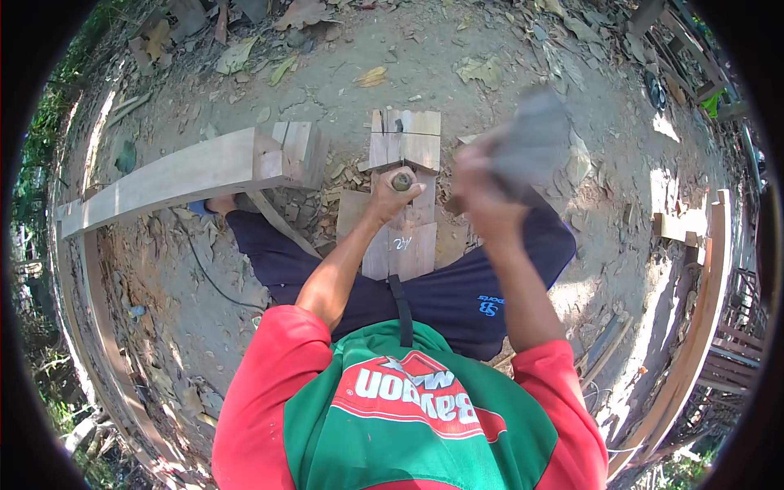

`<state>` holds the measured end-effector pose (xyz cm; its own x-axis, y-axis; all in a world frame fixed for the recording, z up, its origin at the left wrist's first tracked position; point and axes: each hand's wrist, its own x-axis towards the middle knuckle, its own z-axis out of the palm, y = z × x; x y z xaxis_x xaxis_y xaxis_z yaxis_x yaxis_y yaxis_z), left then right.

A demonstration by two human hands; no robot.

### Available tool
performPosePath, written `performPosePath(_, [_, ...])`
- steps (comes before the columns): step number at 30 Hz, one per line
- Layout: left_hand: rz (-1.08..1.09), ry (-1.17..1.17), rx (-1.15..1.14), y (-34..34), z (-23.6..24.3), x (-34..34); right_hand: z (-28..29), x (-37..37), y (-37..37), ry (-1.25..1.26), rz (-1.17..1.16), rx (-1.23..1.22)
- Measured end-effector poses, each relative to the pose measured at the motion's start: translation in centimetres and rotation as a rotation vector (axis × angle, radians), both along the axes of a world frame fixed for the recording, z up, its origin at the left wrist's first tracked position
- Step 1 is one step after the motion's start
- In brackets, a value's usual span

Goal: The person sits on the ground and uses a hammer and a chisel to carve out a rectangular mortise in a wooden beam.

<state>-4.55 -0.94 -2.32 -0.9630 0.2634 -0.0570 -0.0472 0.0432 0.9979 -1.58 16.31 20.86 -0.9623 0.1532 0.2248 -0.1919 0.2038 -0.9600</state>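
My left hand (pixel 394 196) is wrapped round a chisel held upright, its round handle end (pixel 401 180) pointing up at me. The chisel's blade is hidden below my fist, over a squared timber (pixel 400 249) that lies lengthwise between my legs. Pencil-like lines cross the timber's far end (pixel 406 143), and a dark mark sits there. To the right, my right hand (pixel 490 192) is raised and closed on a mallet (pixel 535 135). Motion smears its broad grey head, so its exact shape is unclear.
Wood chips (pixel 333 192) lie beside the timber. At left, a long curved-looking beam (pixel 188 167) has a cut block end near my knee. Another long board (pixel 706 318) runs along the right, with small offcuts (pixel 679 224) near it. Dry leaves (pixel 482 72) litter the dirt ground.
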Motion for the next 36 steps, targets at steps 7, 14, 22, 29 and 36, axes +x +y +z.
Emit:
performPosePath(7, [0.028, 0.059, 0.056, -0.5, -1.2, 1.8, -7.7, -0.9, -1.1, -0.441, 0.176, 0.391])
performPosePath(14, [0.006, 0.129, -0.033, -1.5, -0.9, 1.5, 12.0, -1.1, 4.2, 0.118, -0.017, -0.188])
performPosePath(22, [0.037, 0.117, 0.005, 1.0, 0.0, 0.2, -12.6, 1.2, -0.8, -0.396, 0.282, 0.991])
performPosePath(29, [0.015, 0.019, 0.011, -0.6, -1.9, 1.6, 2.9, -1.2, 0.3, -0.213, 0.046, 0.496])
performPosePath(36, [-0.004, 0.084, -0.034, 0.3, -0.8, 1.4, 7.6, -0.6, 1.0, 0.472, 0.096, 0.097])
